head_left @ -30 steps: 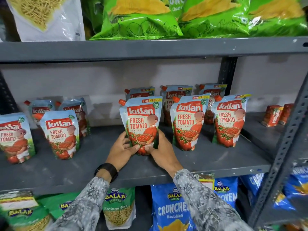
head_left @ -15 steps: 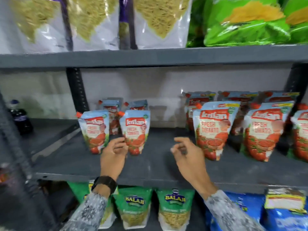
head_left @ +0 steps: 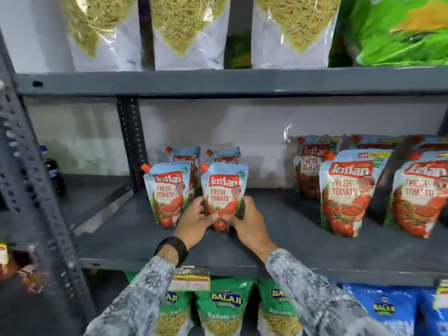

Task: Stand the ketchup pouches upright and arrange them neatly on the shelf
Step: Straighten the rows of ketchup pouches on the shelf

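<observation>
An upright ketchup pouch (head_left: 224,190) with an orange spout stands near the front middle of the grey shelf (head_left: 278,246). My left hand (head_left: 195,220) grips its lower left side and my right hand (head_left: 247,221) grips its lower right side. A second pouch (head_left: 167,190) stands just to its left, and two more pouches (head_left: 225,155) stand behind them. To the right, a separate group of several upright pouches (head_left: 349,190) stands in two rows.
A dark bottle (head_left: 54,175) stands on the neighbouring shelf at left. Slotted uprights (head_left: 132,141) frame the bay. Noodle-snack bags (head_left: 186,30) and a green bag fill the shelf above; green and blue snack bags (head_left: 224,306) sit below.
My view has swung left from the right group of pouches. Both hands let go of a pouch there, moved left, and now hold the front right pouch of the left group.
</observation>
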